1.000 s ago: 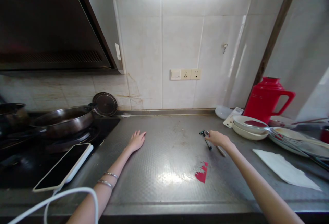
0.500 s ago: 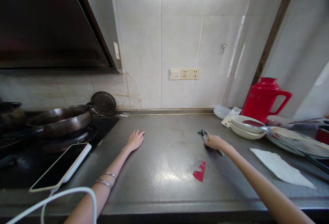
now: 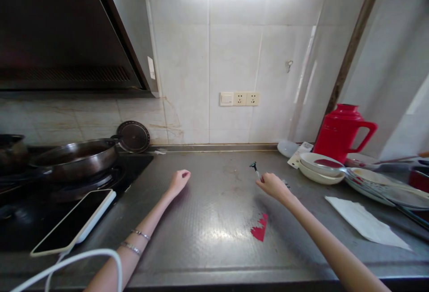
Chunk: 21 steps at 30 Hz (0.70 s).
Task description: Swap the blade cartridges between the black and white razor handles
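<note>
My right hand (image 3: 272, 185) is closed around the handle of a razor (image 3: 254, 166). The razor's dark green head points up and away to the left, raised off the metal counter (image 3: 208, 220). Behind that hand, a small object on the counter (image 3: 285, 183) is mostly hidden, and I cannot tell what it is. A torn red sticker (image 3: 259, 228) lies nearer to me on the steel. My left hand (image 3: 179, 182) rests on the counter with its fingers curled into a loose fist, nothing showing in it.
At left, a steel pan (image 3: 77, 158) sits on the black stove, with a phone (image 3: 74, 220) and its white cable (image 3: 97, 252) in front. To the right stand a red thermos (image 3: 340, 133), stacked bowls (image 3: 318, 175), plates (image 3: 385, 187) and a white paper sheet (image 3: 367, 220).
My right hand has lifted the razor off the counter and shifted slightly left. My left hand, flat before, has curled its fingers in. The view has tilted slightly.
</note>
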Each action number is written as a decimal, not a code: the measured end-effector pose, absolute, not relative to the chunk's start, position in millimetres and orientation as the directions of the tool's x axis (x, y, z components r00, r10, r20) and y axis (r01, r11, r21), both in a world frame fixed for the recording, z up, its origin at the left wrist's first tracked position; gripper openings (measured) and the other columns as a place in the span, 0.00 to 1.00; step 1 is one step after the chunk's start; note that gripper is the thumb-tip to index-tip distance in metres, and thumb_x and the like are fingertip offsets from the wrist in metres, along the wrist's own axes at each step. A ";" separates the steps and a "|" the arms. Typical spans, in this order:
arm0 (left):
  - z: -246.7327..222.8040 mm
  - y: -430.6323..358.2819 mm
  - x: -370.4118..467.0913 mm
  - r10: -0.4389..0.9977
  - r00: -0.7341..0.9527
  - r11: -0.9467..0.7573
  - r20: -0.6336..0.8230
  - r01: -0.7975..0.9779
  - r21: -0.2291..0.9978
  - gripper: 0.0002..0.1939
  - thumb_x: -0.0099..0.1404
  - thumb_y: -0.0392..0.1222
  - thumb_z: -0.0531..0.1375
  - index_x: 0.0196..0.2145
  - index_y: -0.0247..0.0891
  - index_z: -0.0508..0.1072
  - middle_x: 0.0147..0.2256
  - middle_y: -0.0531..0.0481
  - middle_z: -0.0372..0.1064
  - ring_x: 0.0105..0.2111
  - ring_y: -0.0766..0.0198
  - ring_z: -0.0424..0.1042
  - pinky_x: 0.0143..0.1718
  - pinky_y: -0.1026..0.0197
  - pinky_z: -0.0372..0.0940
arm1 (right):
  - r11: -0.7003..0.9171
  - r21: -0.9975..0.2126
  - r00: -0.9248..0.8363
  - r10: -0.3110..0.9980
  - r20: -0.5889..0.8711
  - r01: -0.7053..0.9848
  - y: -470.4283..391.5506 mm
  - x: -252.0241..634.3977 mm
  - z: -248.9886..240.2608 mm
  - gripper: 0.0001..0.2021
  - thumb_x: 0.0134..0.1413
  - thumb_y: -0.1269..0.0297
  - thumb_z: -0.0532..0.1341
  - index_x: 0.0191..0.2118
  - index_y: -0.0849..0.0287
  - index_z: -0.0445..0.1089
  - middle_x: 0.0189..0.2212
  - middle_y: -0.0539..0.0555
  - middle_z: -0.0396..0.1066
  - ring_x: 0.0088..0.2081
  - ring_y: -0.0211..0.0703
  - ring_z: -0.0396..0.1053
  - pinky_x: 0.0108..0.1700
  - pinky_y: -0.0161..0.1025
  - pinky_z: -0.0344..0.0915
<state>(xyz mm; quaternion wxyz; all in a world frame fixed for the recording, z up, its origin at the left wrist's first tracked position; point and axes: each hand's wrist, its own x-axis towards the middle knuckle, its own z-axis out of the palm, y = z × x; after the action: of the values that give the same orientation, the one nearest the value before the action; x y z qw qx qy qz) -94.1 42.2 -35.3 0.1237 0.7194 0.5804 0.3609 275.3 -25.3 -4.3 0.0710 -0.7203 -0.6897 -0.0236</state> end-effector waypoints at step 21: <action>-2.7 9.2 35.7 0.921 0.283 -0.389 0.268 0.614 0.687 0.22 0.55 0.52 0.54 0.13 0.33 0.66 0.12 0.57 0.51 0.18 0.70 0.53 0.21 0.65 0.45 | 0.140 -0.017 -0.128 0.939 0.318 0.990 -69.4 142.8 10.4 0.15 0.59 0.63 0.47 0.41 0.65 0.67 0.30 0.62 0.74 0.32 0.51 0.74 0.30 0.38 0.62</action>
<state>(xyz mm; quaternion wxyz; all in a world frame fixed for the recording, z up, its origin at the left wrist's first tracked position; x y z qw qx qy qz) 35.7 9.2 -2.7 0.2342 0.7661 0.5008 0.3279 142.8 -69.4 10.4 0.1271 -0.6480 -0.7443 -0.0993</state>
